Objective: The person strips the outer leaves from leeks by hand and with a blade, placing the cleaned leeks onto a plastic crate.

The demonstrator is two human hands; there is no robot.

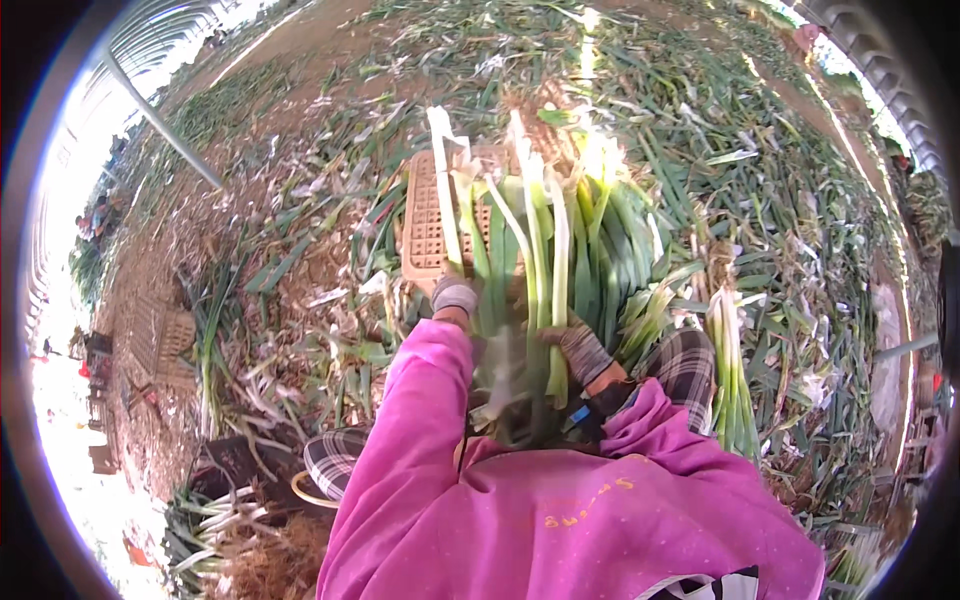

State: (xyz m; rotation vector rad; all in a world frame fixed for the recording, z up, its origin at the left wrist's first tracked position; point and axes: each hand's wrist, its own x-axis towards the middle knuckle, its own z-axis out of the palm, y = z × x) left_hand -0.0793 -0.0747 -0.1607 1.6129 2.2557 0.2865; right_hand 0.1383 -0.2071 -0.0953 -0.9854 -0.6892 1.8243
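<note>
Several leeks [537, 250] with white stalks and long green leaves stand in front of me, their pale ends pointing away. My left hand [456, 295], in a grey glove, is closed round the leeks on the left, beside one thick white stalk [443, 190]. Lower and to the right, my right hand [583, 350], gloved too, grips leeks near their green leaves. Its fingertips are partly hidden. Below my hands the leaves are blurred. A tan plastic crate [425, 225] with a grid of holes lies just beyond my left hand, partly covered by the leeks.
More leeks [625, 235] lie beyond my right hand, and another bunch [732, 370] rests right of my knee. Untrimmed leeks with brown roots [270, 555] are heaped at lower left. Leaf scraps [790, 210] litter the ground. A second crate [165, 340] stands far left.
</note>
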